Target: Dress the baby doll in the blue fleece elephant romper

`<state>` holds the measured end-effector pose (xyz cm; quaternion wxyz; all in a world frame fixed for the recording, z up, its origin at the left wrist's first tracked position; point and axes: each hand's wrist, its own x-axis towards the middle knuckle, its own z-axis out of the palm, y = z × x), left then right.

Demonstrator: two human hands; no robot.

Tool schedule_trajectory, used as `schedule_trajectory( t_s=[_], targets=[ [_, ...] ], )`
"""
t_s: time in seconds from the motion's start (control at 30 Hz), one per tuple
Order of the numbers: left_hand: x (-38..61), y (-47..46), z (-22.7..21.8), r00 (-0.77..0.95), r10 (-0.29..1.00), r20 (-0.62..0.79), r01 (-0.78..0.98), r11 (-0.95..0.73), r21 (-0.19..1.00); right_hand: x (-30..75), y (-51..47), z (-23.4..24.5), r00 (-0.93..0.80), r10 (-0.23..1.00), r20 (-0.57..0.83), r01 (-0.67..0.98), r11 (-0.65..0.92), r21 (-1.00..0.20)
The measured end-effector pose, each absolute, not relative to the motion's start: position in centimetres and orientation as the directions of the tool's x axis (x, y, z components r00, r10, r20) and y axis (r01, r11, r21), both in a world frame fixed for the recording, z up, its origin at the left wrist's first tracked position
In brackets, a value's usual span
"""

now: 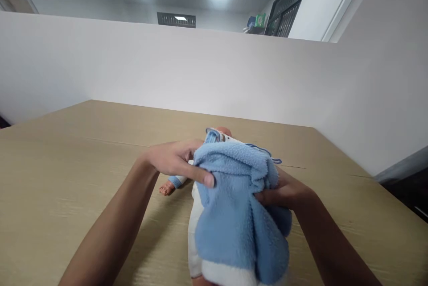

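The left grip (177, 160) was clamped on the upper edge of the fleece (234, 214), thumb pressed against the fingers at its near-left corner. The right grip (284, 193) was closed on a fold at the fleece's right side, its fingers partly buried in the cloth. The fleece hung between the two grips and spilled toward the person, covering most of the doll (194, 228). The doll lay on the surface (67, 165) directly under both grips. Its long axis ran away from the person, with the head just beyond the left grip's fingers and the legs below the frame. One small arm (172, 184) stuck out beneath the left grip. Both grips were equally close to the fleece. Behind stood a white partition (200, 67).
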<state>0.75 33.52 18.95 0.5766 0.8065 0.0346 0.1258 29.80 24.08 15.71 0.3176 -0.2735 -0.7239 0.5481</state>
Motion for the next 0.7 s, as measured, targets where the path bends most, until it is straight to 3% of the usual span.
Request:
schedule_trajectory(
  t_s=[0.1,0.17,0.3,0.47,0.6,0.7],
  targets=[
    [0.7,34.2,18.2,0.921,0.258,0.292,-0.177,-0.390,0.904,29.5,24.3,16.2,-0.830,0.557,0.013,0.122,0.205,-0.971],
    [1.0,34.4,17.9,0.916,0.263,0.302,-0.188,-0.384,0.904,29.3,24.3,16.5,-0.880,0.474,-0.034,0.148,0.206,-0.967],
    [1.4,34.0,18.1,0.937,0.280,0.211,-0.123,-0.300,0.946,29.7,24.1,15.7,-0.714,0.699,0.048,0.097,0.167,-0.981],
    [1.4,33.7,18.4,0.987,0.149,0.060,-0.027,-0.211,0.977,29.7,23.7,14.2,-0.473,0.878,0.075,-0.081,0.041,-0.996],
    [1.3,34.2,17.4,0.973,0.201,0.115,-0.063,-0.250,0.966,29.1,23.8,13.8,-0.406,0.912,-0.056,-0.027,-0.073,-0.997],
    [1.2,34.0,17.0,0.954,0.240,0.178,-0.113,-0.263,0.958,29.1,24.4,13.6,-0.496,0.868,-0.019,-0.020,-0.034,-0.999]
  ],
)
